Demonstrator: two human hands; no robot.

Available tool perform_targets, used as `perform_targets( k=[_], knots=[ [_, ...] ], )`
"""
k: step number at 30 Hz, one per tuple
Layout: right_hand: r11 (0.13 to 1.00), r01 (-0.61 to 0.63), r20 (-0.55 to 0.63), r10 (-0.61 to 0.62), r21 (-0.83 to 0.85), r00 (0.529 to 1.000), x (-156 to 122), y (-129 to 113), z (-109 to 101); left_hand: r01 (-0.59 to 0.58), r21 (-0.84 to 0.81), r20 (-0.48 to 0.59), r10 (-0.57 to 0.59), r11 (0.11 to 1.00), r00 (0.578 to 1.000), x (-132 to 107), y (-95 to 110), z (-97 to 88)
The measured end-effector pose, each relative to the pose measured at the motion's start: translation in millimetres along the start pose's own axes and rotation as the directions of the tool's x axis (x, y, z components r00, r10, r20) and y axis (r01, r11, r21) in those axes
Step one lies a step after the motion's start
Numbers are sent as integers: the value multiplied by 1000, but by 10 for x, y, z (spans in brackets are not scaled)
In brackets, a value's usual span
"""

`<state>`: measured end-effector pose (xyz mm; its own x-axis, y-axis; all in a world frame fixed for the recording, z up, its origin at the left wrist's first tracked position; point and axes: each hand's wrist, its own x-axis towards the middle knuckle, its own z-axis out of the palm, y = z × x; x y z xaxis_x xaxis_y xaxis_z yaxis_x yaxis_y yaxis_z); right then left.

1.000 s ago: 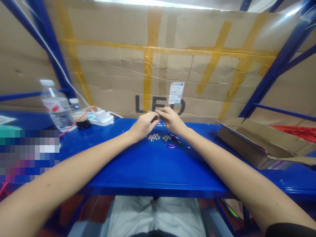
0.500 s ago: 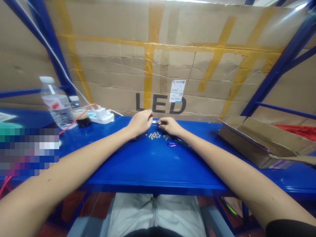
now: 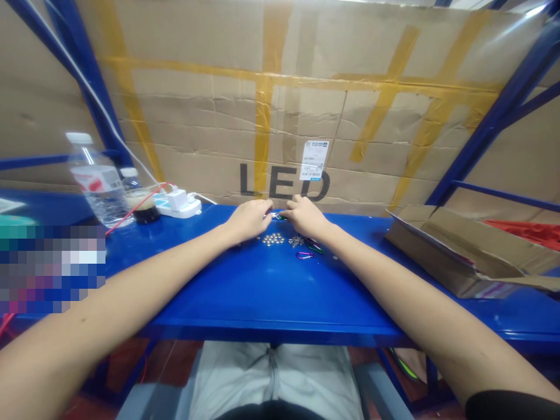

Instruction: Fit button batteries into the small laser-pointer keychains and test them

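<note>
My left hand and my right hand meet fingertip to fingertip at the far side of the blue table. Both are closed in a pinch on a small metal piece with a bit of green between them; it is too small to name. Just in front of the hands lie a cluster of small silver rings, a second little heap of metal parts, and coloured carabiner clips, one purple, one green.
A water bottle, a smaller dark drink bottle and a white power strip with red and white cables stand at the back left. An open cardboard box lies at the right. A taped cardboard wall marked LED stands behind.
The hands stayed together over the small parts. The right hand dropped toward the table half a second ago and has risen slightly again; the view has shifted a little.
</note>
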<state>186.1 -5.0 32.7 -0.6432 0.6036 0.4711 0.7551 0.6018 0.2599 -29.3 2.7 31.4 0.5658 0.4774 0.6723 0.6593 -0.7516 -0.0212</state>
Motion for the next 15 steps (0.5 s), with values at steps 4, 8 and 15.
perform_targets(
  k=[4, 8, 15],
  knots=[
    [987, 23, 249, 18, -160, 968, -37, -6, -79, -13, -6, 199, 14, 1000, 980, -12, -61, 33],
    [968, 85, 265, -19, -238, 964, -27, -52, -154, -29, -41, 411, 44, 999, 911, -16, -63, 11],
    [959, 118, 290, -40, -258, 956, 20, -95, -216, -85, -107, 505, 128, 991, 854, -24, -57, -15]
  ],
)
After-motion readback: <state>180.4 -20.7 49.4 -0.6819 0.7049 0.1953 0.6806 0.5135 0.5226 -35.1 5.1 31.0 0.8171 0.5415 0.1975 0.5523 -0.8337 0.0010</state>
